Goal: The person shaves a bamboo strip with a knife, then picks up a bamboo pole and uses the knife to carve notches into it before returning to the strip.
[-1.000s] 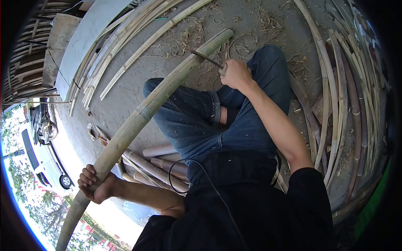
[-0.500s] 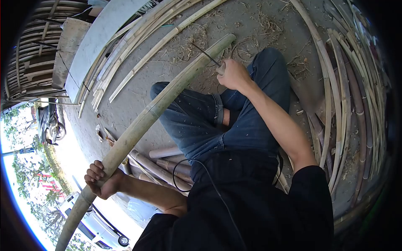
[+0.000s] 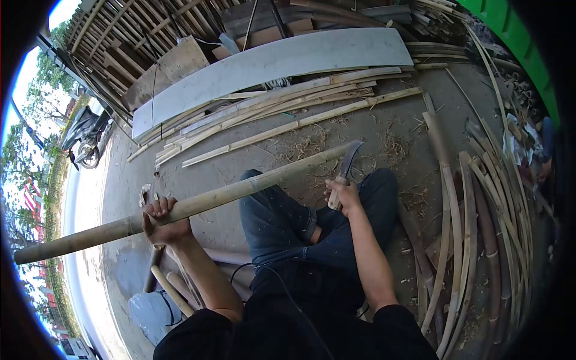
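Note:
A long greenish bamboo pole (image 3: pixel 240 189) slants across the view, its right end higher than its left, over the crossed legs in jeans. My left hand (image 3: pixel 167 223) is wrapped round the pole's left part. In my right hand (image 3: pixel 343 195) is the wooden handle of a knife with a dark curved blade (image 3: pixel 349 157). The blade stands upright at the pole's far right end; whether it touches the pole I cannot tell.
Split bamboo strips (image 3: pixel 288 126) and a pale flat panel (image 3: pixel 270 69) lie ahead. Curly shavings (image 3: pixel 306 144) litter the floor. More strips (image 3: pixel 504 210) are stacked on the right, with bamboo pieces (image 3: pixel 174 288) and a grey wrapped bundle (image 3: pixel 153 312) at lower left.
The view has turned and shifted. The pole now lies flatter, and the knife has turned from across the pole to upright at its right end. Both hands keep their hold.

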{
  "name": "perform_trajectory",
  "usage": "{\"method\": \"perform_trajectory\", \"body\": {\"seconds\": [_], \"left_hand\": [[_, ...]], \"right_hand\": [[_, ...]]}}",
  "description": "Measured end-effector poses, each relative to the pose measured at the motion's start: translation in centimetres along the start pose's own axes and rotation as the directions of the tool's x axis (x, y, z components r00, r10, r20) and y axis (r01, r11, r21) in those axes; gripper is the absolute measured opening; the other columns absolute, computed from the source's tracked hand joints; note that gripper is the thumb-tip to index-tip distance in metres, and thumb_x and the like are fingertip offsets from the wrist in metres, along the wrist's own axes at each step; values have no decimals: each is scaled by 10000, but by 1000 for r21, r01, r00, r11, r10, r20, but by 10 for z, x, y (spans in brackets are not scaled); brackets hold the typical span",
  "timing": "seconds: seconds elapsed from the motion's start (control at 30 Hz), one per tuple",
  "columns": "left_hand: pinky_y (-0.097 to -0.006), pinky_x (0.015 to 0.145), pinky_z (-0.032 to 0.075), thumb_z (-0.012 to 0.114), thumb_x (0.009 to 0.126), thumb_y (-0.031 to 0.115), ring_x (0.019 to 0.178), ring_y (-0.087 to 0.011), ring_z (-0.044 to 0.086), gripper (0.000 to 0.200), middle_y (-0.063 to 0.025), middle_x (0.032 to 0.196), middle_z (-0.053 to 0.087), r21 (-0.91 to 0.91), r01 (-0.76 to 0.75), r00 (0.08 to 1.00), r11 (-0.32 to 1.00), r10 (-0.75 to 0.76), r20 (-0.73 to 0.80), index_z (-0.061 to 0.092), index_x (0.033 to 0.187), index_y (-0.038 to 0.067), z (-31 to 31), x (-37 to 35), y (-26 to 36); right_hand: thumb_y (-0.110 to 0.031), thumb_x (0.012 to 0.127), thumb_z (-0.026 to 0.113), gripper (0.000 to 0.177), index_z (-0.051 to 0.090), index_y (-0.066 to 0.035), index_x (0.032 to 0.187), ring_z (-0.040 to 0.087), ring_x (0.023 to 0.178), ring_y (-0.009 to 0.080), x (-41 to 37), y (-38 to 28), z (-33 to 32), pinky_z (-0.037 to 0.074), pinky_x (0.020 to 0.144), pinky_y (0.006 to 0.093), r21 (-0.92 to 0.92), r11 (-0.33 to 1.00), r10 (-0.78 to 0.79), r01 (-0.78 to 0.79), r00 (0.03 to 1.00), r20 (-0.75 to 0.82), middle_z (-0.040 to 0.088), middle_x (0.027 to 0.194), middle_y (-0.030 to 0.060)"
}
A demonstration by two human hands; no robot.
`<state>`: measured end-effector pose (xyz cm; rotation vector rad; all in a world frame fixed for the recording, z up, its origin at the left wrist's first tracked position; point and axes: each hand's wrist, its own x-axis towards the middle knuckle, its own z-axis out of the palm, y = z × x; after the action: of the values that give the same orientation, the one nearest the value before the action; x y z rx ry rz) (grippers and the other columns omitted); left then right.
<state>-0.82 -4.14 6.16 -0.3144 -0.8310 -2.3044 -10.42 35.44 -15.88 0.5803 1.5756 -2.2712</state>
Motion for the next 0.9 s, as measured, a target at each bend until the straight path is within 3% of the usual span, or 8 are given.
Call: {"method": "perform_trajectory", "body": {"seconds": [0.2, 0.3, 0.37, 0.47, 0.7, 0.8, 0.83, 0.9], "left_hand": [[-291, 687, 333, 674, 835, 256, 647, -118, 377, 326, 27, 658, 373, -207, -22, 988, 978, 54, 148, 397, 700, 147, 49, -16, 55], [-280, 717, 342, 722, 804, 212, 648, -116, 379, 351, 35, 658, 372, -273, -42, 947, 961, 125, 295, 393, 693, 160, 70, -8, 87], [-281, 737, 350, 753, 787, 190, 656, -119, 379, 385, 41, 659, 374, -299, -58, 907, 953, 175, 383, 381, 692, 169, 82, 5, 101], [-293, 842, 367, 760, 775, 178, 739, -123, 422, 371, 45, 680, 401, -346, -26, 856, 938, 200, 477, 395, 711, 167, 98, 26, 113], [-370, 1098, 337, 765, 738, 151, 817, -138, 475, 324, 20, 763, 439, -359, -14, 803, 933, 224, 552, 445, 785, 153, 122, 78, 110], [-459, 1238, 207, 737, 759, 223, 1141, -252, 553, 316, -81, 1012, 606, -222, -126, 824, 967, 226, 519, 578, 984, 69, 131, 101, 100], [-520, 1243, 162, 728, 778, 290, 1358, -332, 446, 663, -158, 1351, 562, -252, 17, 663, 968, 178, 727, 512, 1344, 21, 107, 130, 98], [-556, 1231, 147, 734, 780, 309, 1385, -337, 418, 825, -160, 1457, 461, -100, -44, 733, 994, 100, 673, 343, 1465, 69, 110, 147, 93]], "right_hand": [[-235, 887, 748, 371, 597, -54, 1174, 678, 931, 224, -17, -82, 18, 581, 733, 402, 615, 728, -222, 303, 953, -206, 654, 1044, 78], [-202, 876, 756, 363, 602, -53, 1170, 673, 887, 202, -38, -156, 15, 576, 746, 389, 622, 642, -355, 448, 893, -277, 653, 1020, 61], [-171, 857, 769, 332, 617, -57, 1130, 668, 834, 173, -66, -208, 16, 572, 719, 337, 654, 527, -575, 544, 794, -197, 654, 985, 60], [-125, 830, 784, 289, 636, -64, 1070, 661, 787, 165, -94, -261, 20, 567, 709, 336, 569, 564, -690, 598, 720, -72, 658, 918, 56], [-151, 850, 768, 191, 644, -77, 975, 650, 725, 170, -135, -355, 37, 559, 684, 361, 543, 508, -769, 668, 636, -63, 662, 839, 49], [-188, 875, 745, 184, 646, -66, 972, 660, 726, 178, -150, -385, 45, 558, 682, 337, 594, 443, -783, 672, 613, -110, 674, 845, 54], [-163, 844, 775, 253, 629, -57, 1021, 661, 759, 179, -150, -397, 42, 568, 696, 341, 556, 436, -807, 708, 581, -108, 665, 893, 64], [-157, 812, 811, 340, 615, -54, 1070, 665, 821, 185, -150, -419, 37, 577, 731, 341, 513, 396, -863, 762, 500, -77, 656, 947, 72]]}}
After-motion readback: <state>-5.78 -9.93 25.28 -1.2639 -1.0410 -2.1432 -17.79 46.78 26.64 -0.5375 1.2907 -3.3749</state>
